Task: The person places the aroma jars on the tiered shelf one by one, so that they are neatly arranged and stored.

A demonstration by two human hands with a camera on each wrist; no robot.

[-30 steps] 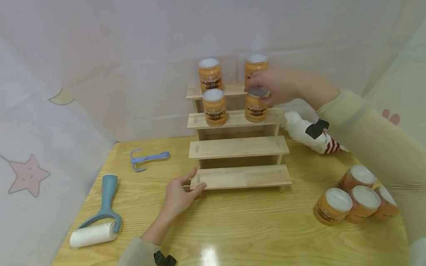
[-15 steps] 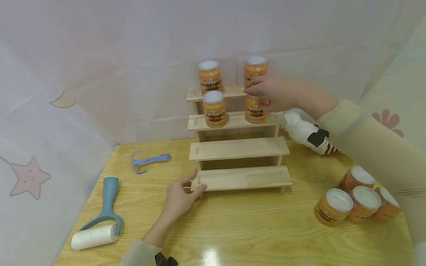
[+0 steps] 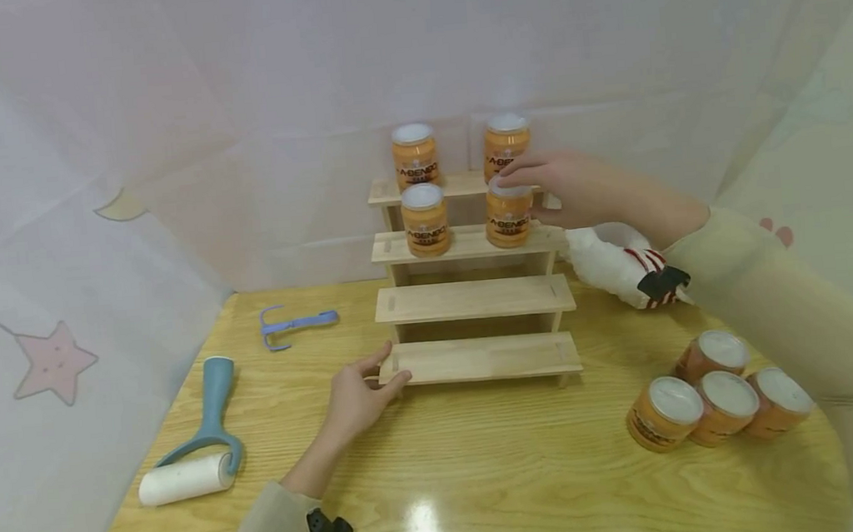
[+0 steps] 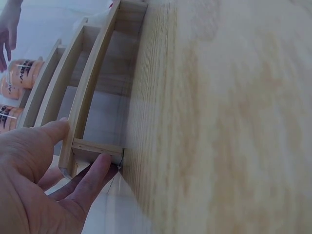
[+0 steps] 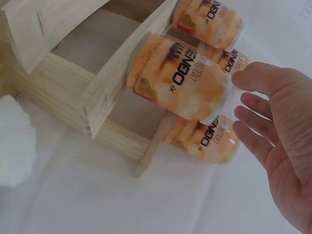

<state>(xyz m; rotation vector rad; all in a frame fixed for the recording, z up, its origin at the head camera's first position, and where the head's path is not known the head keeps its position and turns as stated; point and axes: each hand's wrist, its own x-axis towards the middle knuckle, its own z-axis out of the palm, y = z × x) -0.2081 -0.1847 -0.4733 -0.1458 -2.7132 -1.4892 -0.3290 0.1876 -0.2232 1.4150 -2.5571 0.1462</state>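
A four-step wooden display rack [image 3: 474, 299] stands against the cloth backdrop. Two orange cans with white lids are on its top step, and two more are on the step below. My left hand [image 3: 356, 401] holds the left end of the lowest step, its thumb [image 4: 56, 130] on the board and other fingers at the end support. My right hand [image 3: 589, 190] is at the lid of the right can [image 3: 509, 224] on the second step. In the right wrist view its fingers are loosely bent, with a gap between them and that can [image 5: 178, 78].
Several orange cans [image 3: 729, 401] cluster on the table at right. A white plush toy [image 3: 607, 264] lies right of the rack, partly behind the right sleeve. To the left are a purple hook-shaped item [image 3: 299, 321] and a blue-handled lint roller [image 3: 215, 399].
My right hand has loosened from the right can on the second step and shifted slightly right, showing more of the can. The left hand has kept its place on the rack.
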